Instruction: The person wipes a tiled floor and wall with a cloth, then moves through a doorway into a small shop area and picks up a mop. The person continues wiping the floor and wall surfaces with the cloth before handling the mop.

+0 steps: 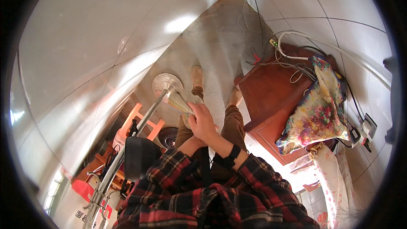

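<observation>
My right hand (pixel 202 119), with a black band (pixel 233 153) at the wrist, grips a yellowish-grey striped cloth (pixel 178 102). The cloth's far end lies against or just beside the lower pole of a metal coat stand (pixel 155 104); contact cannot be told. The stand's round, shiny base (pixel 166 82) rests on the floor, left of my feet. Crossing beneath my right wrist is my left hand (pixel 193 143); its fingers are mostly hidden, so what they hold does not show. Part of the cloth hangs below my right hand.
A reddish-brown wooden cabinet (pixel 270 89) stands at right, with a floral cloth (pixel 324 111) and tangled cables (pixel 297 70) on it. Left of me are an orange plastic stool (pixel 135 114), a dark rounded object (pixel 141 157) and the stand's hooks (pixel 95 194). A tiled wall (pixel 105 38) borders the floor.
</observation>
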`<state>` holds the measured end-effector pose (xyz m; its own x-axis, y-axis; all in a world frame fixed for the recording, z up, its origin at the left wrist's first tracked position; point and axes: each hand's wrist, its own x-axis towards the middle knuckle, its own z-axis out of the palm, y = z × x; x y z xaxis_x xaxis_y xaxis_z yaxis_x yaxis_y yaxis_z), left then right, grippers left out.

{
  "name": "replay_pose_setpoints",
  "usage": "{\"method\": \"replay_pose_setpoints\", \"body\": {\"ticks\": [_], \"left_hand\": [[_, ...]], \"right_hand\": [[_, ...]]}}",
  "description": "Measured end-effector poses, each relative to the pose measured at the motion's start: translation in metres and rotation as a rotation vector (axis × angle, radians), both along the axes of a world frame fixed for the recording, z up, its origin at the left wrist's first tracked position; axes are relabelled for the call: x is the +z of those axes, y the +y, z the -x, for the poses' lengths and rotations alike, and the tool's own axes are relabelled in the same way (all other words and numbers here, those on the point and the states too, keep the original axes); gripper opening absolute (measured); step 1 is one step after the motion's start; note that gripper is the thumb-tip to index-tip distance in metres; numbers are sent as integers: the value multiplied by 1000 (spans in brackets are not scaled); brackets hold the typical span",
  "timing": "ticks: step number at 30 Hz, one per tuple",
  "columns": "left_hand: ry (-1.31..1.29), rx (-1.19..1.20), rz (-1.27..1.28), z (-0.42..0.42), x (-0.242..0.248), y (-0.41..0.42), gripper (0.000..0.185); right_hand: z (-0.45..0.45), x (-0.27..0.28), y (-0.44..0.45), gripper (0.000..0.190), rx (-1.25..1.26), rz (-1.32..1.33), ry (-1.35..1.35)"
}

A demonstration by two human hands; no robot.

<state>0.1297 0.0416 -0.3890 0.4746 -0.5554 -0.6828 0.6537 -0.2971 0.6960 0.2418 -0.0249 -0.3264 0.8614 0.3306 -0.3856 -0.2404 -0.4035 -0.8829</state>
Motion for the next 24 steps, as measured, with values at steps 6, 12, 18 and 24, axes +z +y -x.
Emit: {"method": "replay_pose_setpoints", "body": {"ticks": [6, 12, 18, 24], "left_hand": [[-112, -131, -175, 6, 23, -34, 46], [-278, -189, -209, 16, 33, -74, 44], [-552, -227, -200, 12, 26, -77, 44], [-125, -250, -314, -9, 27, -58, 40]], "right_hand": [[17, 35, -50, 47, -38, -9, -60], [17, 44, -92, 48, -11, -21, -90], [2, 37, -114, 49, 17, 37, -126], [-20, 21, -140, 49, 132, 229, -331]]}}
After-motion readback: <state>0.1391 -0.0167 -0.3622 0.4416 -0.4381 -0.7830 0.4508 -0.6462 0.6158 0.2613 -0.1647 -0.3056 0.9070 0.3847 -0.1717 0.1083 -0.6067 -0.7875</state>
